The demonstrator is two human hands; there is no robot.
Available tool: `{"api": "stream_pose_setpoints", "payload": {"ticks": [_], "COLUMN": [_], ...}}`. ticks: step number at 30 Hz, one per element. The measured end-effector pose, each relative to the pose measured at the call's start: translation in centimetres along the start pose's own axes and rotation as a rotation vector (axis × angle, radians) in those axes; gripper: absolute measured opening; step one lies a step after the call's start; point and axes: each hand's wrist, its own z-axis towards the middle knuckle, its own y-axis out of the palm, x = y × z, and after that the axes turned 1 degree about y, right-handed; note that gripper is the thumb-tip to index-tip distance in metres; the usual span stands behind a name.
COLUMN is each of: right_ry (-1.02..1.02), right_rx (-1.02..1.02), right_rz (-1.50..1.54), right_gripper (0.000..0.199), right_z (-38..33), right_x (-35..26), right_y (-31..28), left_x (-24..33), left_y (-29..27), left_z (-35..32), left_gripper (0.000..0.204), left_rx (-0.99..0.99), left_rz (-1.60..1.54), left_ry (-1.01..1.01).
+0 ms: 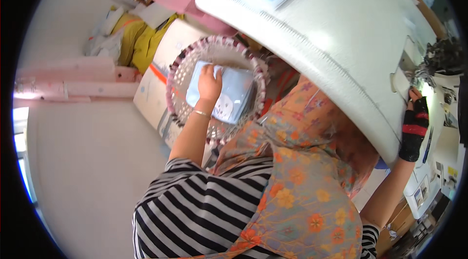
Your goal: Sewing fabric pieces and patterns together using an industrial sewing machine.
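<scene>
I'd square the flat, pale-blue printed pieces (237, 82) under my left hand (209, 85); whether it or my black-gloved right hand (415, 123) grips, I can't tell.

Basket (181, 91) looks like rough openwork plastic, rim (213, 39) bound with matt, cloth-like strips; inside it, blue sheets (240, 83) read smooth, glossy, film-like; to its right, tabletop (336, 20) smooth, hard, semi-gloss; to its lower right, apron (302, 205) matt cloth.

Location: apparent sewing workshop. A ruler scale (293, 32) follows the near edge of the white counter (336, 25); a basket (176, 94) beside it contains light-blue pieces (238, 83).
</scene>
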Motion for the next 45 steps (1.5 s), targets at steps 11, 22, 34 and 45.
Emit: {"api": "stream_pose_setpoints", "payload": {"ticks": [11, 22, 34, 45], "right_ry": [0.026, 0.062, 0.036, -0.282], "right_rx": [0.094, 0.075, 0.02, 0.01], "right_rz": [0.11, 0.178, 0.04, 0.27], "right_gripper": [0.029, 0.028, 0.042, 0.034], "right_z": [0.5, 0.8, 18.9, 5.2], "right_x": [-4.6, -6.4, -9.4, -13.4], "right_y": [-0.8, -1.3, 6.6, 1.2], "left_x": [24.2, 24.4, 25.4, 25.1], "left_y": [-12.1, -12.8, -11.9, -12.3], "left_z": [17.8, 21.3, 20.2, 21.5], "left_gripper": [0.033, 0.043, 0.034, 0.023], "left_rx": [0.399, -0.071, 0.032, 0.026], "left_rz": [0.072, 0.036, 0.23, 0.344], "left_ry": [0.685, 0.425, 0.496, 0.549]}}
